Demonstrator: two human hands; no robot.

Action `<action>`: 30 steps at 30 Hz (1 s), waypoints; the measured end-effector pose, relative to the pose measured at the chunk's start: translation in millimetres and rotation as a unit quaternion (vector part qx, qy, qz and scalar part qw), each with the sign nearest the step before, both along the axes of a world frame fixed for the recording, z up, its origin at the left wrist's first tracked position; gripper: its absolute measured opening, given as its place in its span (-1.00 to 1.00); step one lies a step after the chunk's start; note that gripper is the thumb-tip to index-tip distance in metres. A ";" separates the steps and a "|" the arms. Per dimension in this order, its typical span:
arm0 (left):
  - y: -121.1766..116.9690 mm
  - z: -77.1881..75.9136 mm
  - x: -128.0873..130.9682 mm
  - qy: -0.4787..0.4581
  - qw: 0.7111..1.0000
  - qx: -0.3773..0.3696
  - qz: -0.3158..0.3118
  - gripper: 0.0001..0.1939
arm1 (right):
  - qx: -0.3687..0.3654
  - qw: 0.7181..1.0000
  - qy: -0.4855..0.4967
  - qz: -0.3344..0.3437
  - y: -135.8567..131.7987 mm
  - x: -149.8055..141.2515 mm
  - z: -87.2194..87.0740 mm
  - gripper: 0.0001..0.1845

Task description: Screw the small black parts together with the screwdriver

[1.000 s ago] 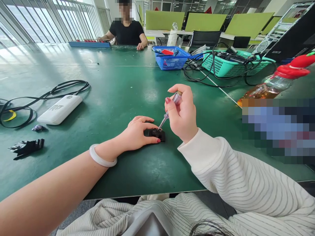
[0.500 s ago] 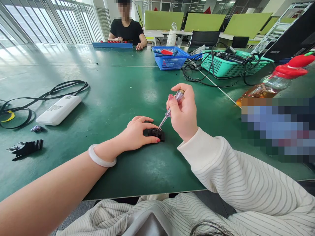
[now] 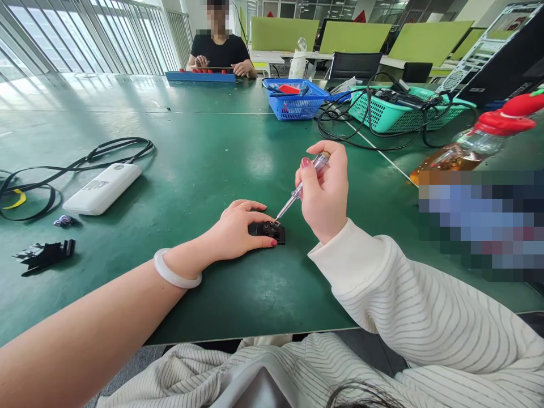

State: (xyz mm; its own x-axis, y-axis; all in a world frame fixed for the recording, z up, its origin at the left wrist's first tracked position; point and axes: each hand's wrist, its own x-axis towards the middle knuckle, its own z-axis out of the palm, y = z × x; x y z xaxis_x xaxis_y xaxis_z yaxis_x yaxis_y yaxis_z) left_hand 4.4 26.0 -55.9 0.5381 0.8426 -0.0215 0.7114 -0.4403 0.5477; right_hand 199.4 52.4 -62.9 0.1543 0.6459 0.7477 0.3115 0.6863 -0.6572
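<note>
Screwing, seemingly: clear-handled screwdriver (image 3: 292, 199) is gripped by right hand (image 3: 326, 195), black component (image 3: 278, 233) below-left pinched by left hand (image 3: 236, 229), steady tip pressure needed next.

Grey stripes line a white sleeve (image 3: 425, 300); the tabletop (image 3: 191, 158) gleams green. The small part (image 3: 278, 233) is black, the screwdriver (image 3: 293, 198) apparently pale violet.

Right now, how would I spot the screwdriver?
Find the green table, then the right hand at the striped sleeve's end. That hand grips the screwdriver, slanting down to a small black block. Unlike the block, it has a translucent handle and slim shaft.
</note>
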 end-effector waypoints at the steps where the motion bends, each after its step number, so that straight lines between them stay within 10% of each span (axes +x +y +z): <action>1: -0.2 0.4 0.1 -0.001 1.000 0.000 -0.001 -0.55 | 0.004 1.000 -0.002 0.004 -1.7 -1.6 0.7 -0.70; 30: -0.8 1.1 0.6 0.004 1.000 0.004 -0.002 -0.54 | -0.024 0.997 -0.007 0.067 -7.0 -5.7 3.3 -0.70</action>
